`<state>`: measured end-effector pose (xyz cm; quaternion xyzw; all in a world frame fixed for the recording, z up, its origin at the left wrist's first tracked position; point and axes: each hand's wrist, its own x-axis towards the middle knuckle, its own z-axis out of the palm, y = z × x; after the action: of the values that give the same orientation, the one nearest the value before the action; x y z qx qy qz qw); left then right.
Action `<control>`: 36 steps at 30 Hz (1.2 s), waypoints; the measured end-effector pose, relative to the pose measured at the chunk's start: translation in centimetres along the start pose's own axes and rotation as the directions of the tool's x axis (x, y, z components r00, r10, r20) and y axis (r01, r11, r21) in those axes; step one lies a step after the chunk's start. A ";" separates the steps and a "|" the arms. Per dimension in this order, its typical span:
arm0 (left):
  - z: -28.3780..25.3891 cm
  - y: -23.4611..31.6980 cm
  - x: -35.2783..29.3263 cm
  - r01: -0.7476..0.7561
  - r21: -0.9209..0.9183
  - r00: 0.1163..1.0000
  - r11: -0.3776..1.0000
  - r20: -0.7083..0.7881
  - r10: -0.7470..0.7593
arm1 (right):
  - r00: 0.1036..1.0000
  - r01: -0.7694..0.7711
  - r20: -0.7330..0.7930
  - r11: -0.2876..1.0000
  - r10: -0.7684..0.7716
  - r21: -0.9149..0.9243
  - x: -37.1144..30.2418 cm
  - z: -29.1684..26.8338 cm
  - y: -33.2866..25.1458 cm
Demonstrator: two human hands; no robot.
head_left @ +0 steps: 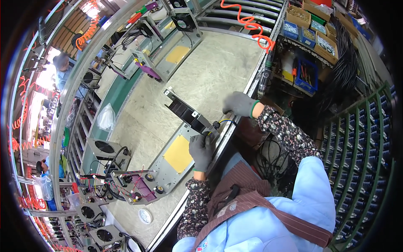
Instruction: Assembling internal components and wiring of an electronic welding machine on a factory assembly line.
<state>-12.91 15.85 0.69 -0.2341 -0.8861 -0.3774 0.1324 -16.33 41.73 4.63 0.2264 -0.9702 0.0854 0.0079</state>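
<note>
Laid flat on the surface (226,63), near the middle of the view and close to the wearer's edge: a grey sheet-metal chassis (163,175), long axis slanting from lower left to upper right. Pointed with its front panel toward the lower left, bearing a purple grille (145,187) and tangled wires; fan panel (184,113) at the opposite, upper-right end. Standing up from the base there, stretched crosswise to the chassis, from upper left down to lower right toward the wearer. Between the two ends, on the base, a yellow rectangular sheet (178,155), roughly lined up with the same slant.

Grey-gloved hands apart from each other, on either side of the fan panel's near end. Left hand (200,151) with fingers bent, over the chassis's near edge, beside the yellow sheet. Right hand (241,104) farther right, with fingers curled, next to a black cable fitting (216,124) and a bent blue-and-yellow wire (228,120). Cannot tell from this view whether gripping anything with either hand.

Farther up the surface, a second chassis (170,69), set at a similar slant, with its purple-edged end likewise toward the lower left. Near the lower edge of the surface, a round white dish (145,216); toward the left, a clear plastic bag (106,117).
</note>
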 end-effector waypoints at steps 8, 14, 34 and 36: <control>0.0 -0.2 -0.2 -0.023 0.017 1.000 1.000 -0.015 0.023 | 0.989 0.135 0.027 0.969 -0.144 0.208 0.9 1.2 2.8; 0.4 0.0 -0.2 -0.032 0.039 0.999 0.999 0.010 0.031 | 0.968 0.160 0.157 0.965 -0.194 0.206 2.4 1.7 -1.2; -1.5 -1.1 1.6 0.138 -0.002 0.970 0.990 0.204 -0.135 | 0.989 -0.132 0.140 0.641 0.038 0.756 0.0 2.0 -3.3; -1.3 -2.7 1.1 0.203 -0.044 0.962 0.978 0.195 -0.191 | 0.885 -0.463 0.401 0.355 0.236 0.812 -3.9 2.4 -4.0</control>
<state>-15.16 13.57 0.35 -0.1837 -0.9011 -0.3927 0.0016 -11.04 39.54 2.68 -0.0096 -0.7960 0.5575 -0.2356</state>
